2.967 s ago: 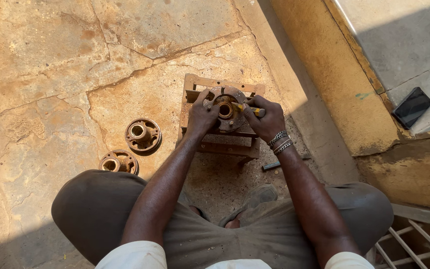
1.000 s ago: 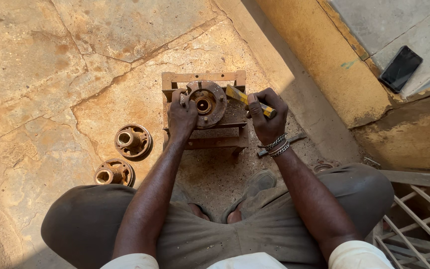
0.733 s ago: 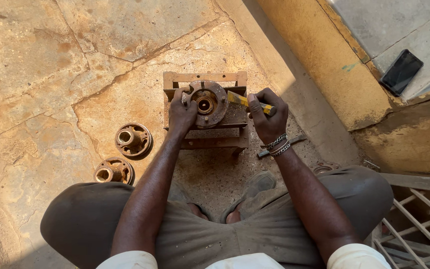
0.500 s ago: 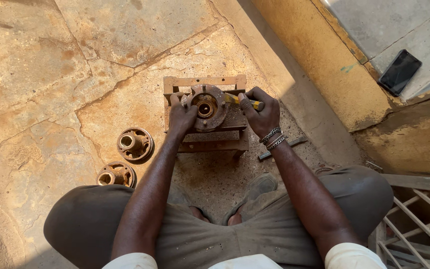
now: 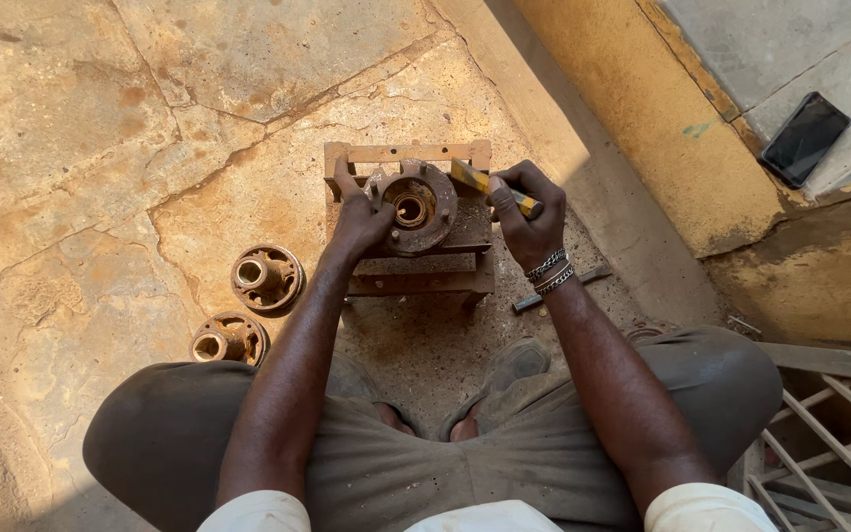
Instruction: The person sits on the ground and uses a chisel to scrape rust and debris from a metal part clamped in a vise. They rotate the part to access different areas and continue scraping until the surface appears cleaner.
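We see the rusty hub (image 5: 414, 205) on the wooden stand (image 5: 408, 286), at 12 o'clock from our knees. Left hand (image 5: 359, 219) grips its rim; right hand (image 5: 527, 212) is closed around a yellow-handled tool (image 5: 492, 185). We judge it heavy, rigid, rough: hold by the flange.

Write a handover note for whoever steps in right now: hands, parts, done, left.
Left hand: steadying the rusty hub on the wooden stand.
Right hand: shut on a yellow-handled tool, tip at the hub's right rim.
Two more rusty hubs lie on the stone floor to the left. A metal rod lies by the stand's right side.
Done: hub seated on stand.
Left: work on the hub is still under way; floor hubs untouched.
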